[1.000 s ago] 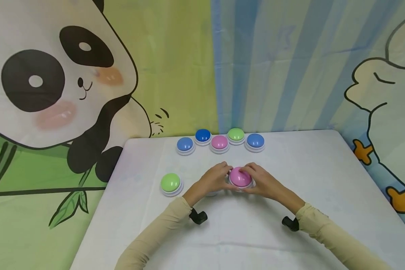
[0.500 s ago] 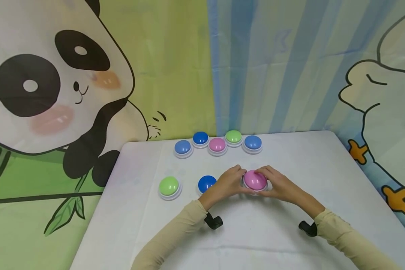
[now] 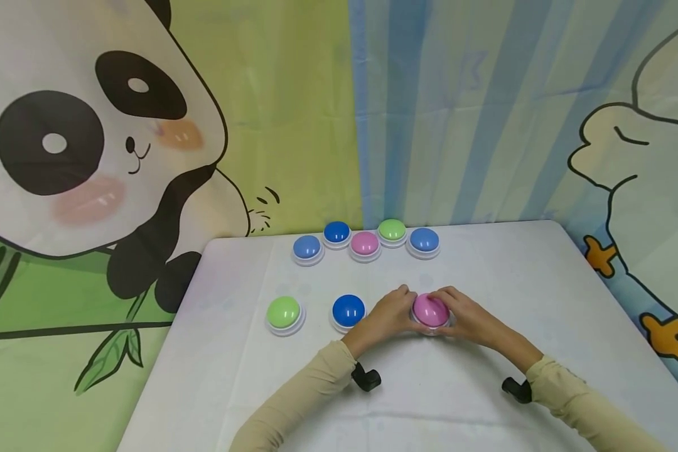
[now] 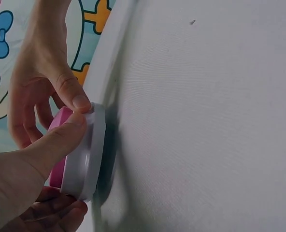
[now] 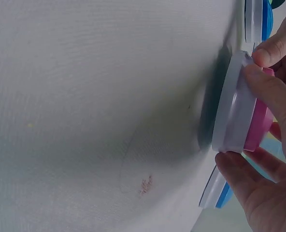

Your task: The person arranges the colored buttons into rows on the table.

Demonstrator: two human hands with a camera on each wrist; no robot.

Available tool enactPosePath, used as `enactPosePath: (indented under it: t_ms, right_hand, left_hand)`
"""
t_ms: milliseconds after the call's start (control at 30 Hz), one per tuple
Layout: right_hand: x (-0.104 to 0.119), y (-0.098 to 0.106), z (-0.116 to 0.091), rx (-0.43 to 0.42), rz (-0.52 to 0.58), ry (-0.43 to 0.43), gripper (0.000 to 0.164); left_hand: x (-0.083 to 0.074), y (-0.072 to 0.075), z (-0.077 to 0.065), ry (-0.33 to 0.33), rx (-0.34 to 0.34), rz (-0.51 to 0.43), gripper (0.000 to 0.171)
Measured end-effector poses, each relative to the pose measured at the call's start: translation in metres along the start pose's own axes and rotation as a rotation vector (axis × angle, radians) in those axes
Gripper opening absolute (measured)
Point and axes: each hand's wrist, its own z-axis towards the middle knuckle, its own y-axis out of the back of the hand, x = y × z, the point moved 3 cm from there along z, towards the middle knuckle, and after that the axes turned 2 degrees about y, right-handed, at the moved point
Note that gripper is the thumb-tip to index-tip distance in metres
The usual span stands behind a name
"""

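Observation:
Both hands hold a pink dome push button with a white base [image 3: 431,310] near the middle of the table. My left hand [image 3: 385,319] grips its left side and my right hand [image 3: 470,317] its right side. In the left wrist view, thumbs press the white base [image 4: 85,154] while fingers curl around the far side. A dark shadow lies under the base in the right wrist view, where the button [image 5: 235,106] appears just above the cloth. To the left stand a dark blue button [image 3: 348,310], partly behind my left wrist, and a green button [image 3: 283,312].
Along the white table's [image 3: 486,263] back edge stand a light blue button [image 3: 306,247], a dark blue one [image 3: 336,231], a pink one [image 3: 365,243], a green one [image 3: 392,229] and another blue one [image 3: 424,239]. A printed cloth backdrop [image 3: 294,125] hangs behind.
Both hands have carried the pink button to the right, uncovering the dark blue button near my left wrist. In the last half second it has come slightly lower and nearer.

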Motion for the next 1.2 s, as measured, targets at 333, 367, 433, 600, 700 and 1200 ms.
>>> enactPosePath:
  t_ms: [333, 367, 433, 600, 700, 1200]
  right_hand:
    - [-0.004, -0.008, -0.001, 0.023, 0.006, -0.043, 0.072]
    - [-0.005, -0.008, -0.001, 0.017, 0.0, -0.035, 0.072]
    - [-0.005, -0.009, -0.001, 0.009, -0.011, -0.027, 0.073]
    - [-0.005, -0.01, -0.002, 0.006, -0.022, -0.029, 0.074]
    - [-0.006, -0.01, -0.003, 0.022, -0.015, -0.062, 0.075]
    - [-0.007, -0.012, -0.007, 0.086, -0.009, -0.161, 0.083]
  left_hand:
    - [-0.002, -0.004, -0.001, 0.014, -0.013, -0.006, 0.069]
    - [-0.002, -0.004, -0.001, 0.016, -0.018, -0.001, 0.069]
    - [-0.002, -0.005, -0.001, 0.022, -0.026, 0.002, 0.07]
    - [-0.002, -0.008, -0.001, 0.024, -0.016, -0.004, 0.071]
    - [-0.002, -0.009, -0.001, 0.02, -0.02, -0.018, 0.07]
    - [-0.002, -0.016, -0.001, 0.007, -0.025, 0.007, 0.071]
